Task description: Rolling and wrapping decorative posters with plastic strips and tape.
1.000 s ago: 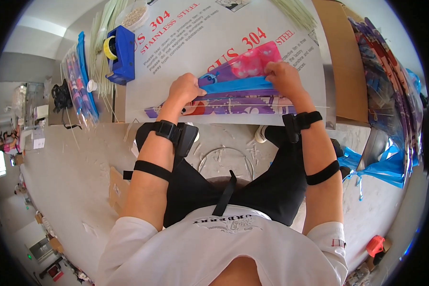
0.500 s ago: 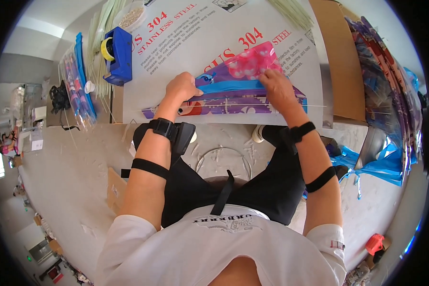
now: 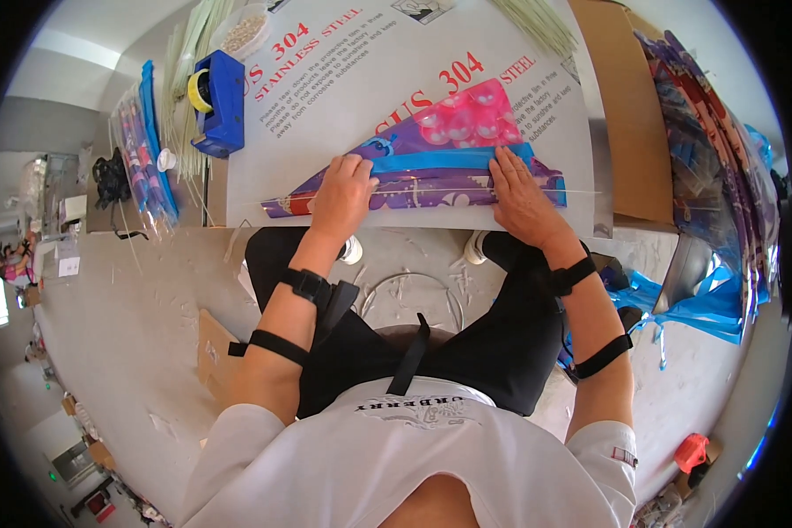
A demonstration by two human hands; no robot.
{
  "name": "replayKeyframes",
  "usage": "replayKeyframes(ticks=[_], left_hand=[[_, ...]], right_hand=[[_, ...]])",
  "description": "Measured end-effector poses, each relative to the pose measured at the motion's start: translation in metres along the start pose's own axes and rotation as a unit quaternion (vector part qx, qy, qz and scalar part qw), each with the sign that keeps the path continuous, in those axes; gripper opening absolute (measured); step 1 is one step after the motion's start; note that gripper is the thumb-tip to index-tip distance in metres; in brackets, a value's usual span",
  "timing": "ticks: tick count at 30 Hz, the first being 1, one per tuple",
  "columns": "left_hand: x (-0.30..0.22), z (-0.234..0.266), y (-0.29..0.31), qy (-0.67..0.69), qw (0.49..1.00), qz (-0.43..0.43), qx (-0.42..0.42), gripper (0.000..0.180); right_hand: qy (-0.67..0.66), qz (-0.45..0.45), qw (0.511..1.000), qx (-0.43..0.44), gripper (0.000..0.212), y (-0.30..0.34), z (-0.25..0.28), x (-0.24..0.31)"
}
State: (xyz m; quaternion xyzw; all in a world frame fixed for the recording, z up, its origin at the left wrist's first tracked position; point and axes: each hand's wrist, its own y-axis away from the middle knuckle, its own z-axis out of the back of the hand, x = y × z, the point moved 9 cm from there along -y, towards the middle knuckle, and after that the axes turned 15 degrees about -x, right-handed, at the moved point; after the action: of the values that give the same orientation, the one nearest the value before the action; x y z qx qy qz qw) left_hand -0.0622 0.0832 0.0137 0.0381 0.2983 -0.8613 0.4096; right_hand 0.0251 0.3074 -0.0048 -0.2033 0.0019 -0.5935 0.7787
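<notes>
A folded, glossy printed plastic sheet (image 3: pixel 414 195) lies along the near edge of the worktable, purple with a pink bubble-patterned part (image 3: pixel 466 119). Across its middle runs a bright blue strip (image 3: pixel 436 160). A thin pale rod (image 3: pixel 449 188) lies lengthwise over the sheet and sticks out past its right end. My left hand (image 3: pixel 343 192) has its fingers curled down at the left end of the blue strip, closed on the sheet. Flat on the right part of the sheet rests my right hand (image 3: pixel 521 189), fingers stretched out, tips at the blue strip.
A blue tape dispenser (image 3: pixel 220 106) stands at the left, near a clear tub (image 3: pixel 244 33) of small pale pieces. Thin rods (image 3: pixel 180 106) and rolled printed sheets (image 3: pixel 141 150) lie farther left. Cardboard (image 3: pixel 634 114) and stacked printed sheets (image 3: pixel 713 132) are at the right.
My left hand has turned and come nearer, its fingers now over the fold. My right hand has slid back toward me and flattened. The fold now covers the red-haired print.
</notes>
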Motion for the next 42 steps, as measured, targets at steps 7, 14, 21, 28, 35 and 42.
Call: replayKeyframes(ticks=[7, 14, 21, 28, 35, 42], left_hand=[[-0.022, 0.022, 0.021, -0.08, 0.995, -0.048, 0.027, 0.052], [0.0, 0.019, 0.0, -0.012, 0.996, -0.085, -0.012, 0.031], [0.05, -0.014, -0.03, 0.101, 0.975, 0.159, 0.115, 0.012], [0.023, -0.01, -0.016, -0.025, 0.999, 0.031, -0.003, 0.025], [-0.023, -0.027, 0.017, -0.028, 0.998, -0.007, 0.057, 0.067], [-0.013, -0.018, 0.016, -0.073, 0.994, -0.001, 0.087, 0.064]], right_hand=[[0.171, 0.102, 0.979, 0.027, 0.049, 0.001, -0.005, 0.01], [-0.112, -0.082, 0.989, -0.044, 0.027, -0.021, 0.021, -0.051], [0.022, -0.25, 0.951, 0.181, 0.032, -0.072, 0.007, -0.078], [0.09, -0.228, 0.957, 0.157, 0.036, -0.085, -0.001, -0.081], [0.139, -0.186, 0.971, 0.054, 0.038, -0.082, 0.008, -0.061], [0.019, 0.034, 0.997, -0.071, 0.069, -0.03, 0.003, 0.016]])
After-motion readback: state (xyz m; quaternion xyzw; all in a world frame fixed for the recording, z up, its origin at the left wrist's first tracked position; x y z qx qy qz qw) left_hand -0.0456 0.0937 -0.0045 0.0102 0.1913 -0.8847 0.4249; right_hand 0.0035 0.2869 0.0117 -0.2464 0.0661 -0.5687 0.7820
